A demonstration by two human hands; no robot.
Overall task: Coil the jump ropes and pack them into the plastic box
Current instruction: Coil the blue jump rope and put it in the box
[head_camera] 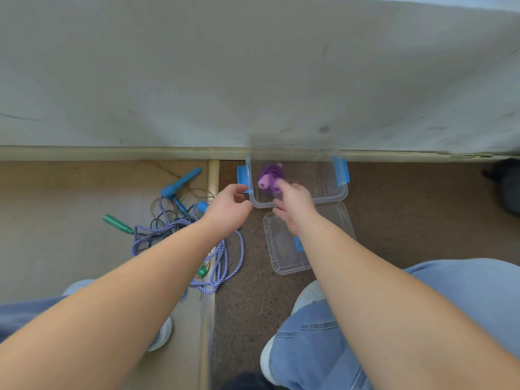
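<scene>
Floor scene: purple rope boxed, both hands at the box

Pale, scuffed wall [253, 80] fills the upper half. Below it, flat cardboard [56, 206] covers the floor on the left and speckled brown floor [408, 220] lies on the right.

Farthest left on the cardboard lies a green handle [118, 224]. Just right of it, a blue handle [180, 182] rests above a loose tangle of ropes [219, 260], blue-and-white striped cord mixed with thinner dark and tan cords. The tangle spills over the cardboard's edge and lies partly under the left forearm.

The left hand [228, 209] reaches to the near left corner of the plastic box [332, 197], its fingers curved toward the box's left blue latch [242, 175]. Blur hides whether its grip closes on the latch or only touches it.

The box stands open against the wall's foot, well apart from the tangle. A coiled purple jump rope [268, 178] lies in its left part.

The right hand [295, 209] hovers over the box's near rim, its grip loose, fingers spread and holding nothing. The index fingertip is at the purple coil.

Just below the box, the clear lid [281, 254] lies flat on the floor, partly hidden by the right forearm. A dark object [509, 187] sits at the far right edge, too blurred to tell what it is.
</scene>
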